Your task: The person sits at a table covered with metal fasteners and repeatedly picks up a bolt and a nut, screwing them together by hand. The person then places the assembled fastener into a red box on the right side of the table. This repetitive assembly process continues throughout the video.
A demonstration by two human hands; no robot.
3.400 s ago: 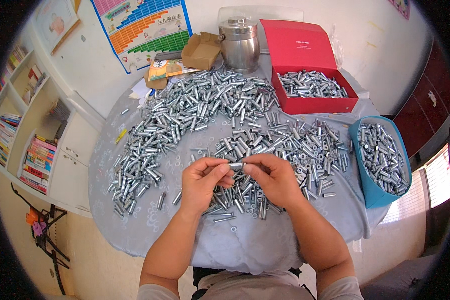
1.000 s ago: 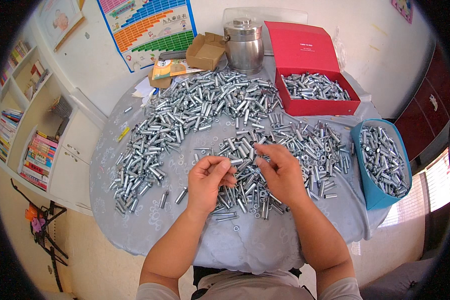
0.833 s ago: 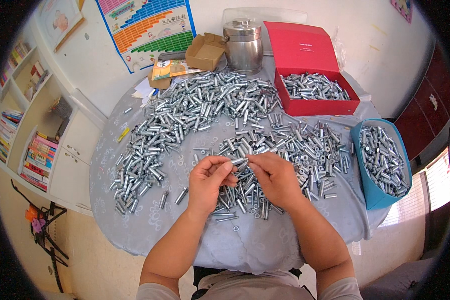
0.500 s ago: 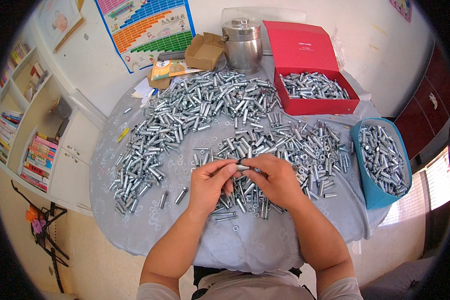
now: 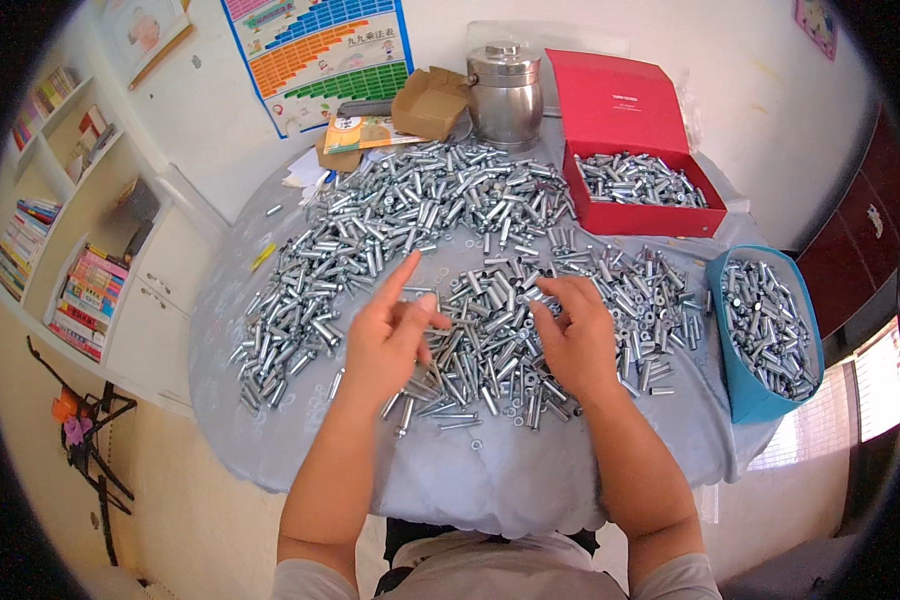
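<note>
My left hand (image 5: 390, 340) hovers over the table with its index finger stretched out and its fingers apart; nothing shows in it. Across from it, my right hand (image 5: 578, 335) is raised with thumb and index finger apart, and I see nothing between them. Beneath and between the hands lies a heap of loose metal sleeves, bolts and washers (image 5: 485, 345). Beyond my left hand's fingertips, a larger curved pile of silvery anchor bolts (image 5: 400, 205) spreads across the back and left of the table.
A red box (image 5: 650, 220) full of bolts stands open at the back right. The teal bin (image 5: 735, 365) at the right edge also holds bolts. Behind the pile are a steel pot (image 5: 505, 100) and a small cardboard box (image 5: 430, 103). A grey cloth (image 5: 440, 475) covers the table.
My hands were together holding a small metal bolt; now they are apart and it no longer shows in them. The left moved leftward, the right slightly rightward. The view has shifted slightly.
</note>
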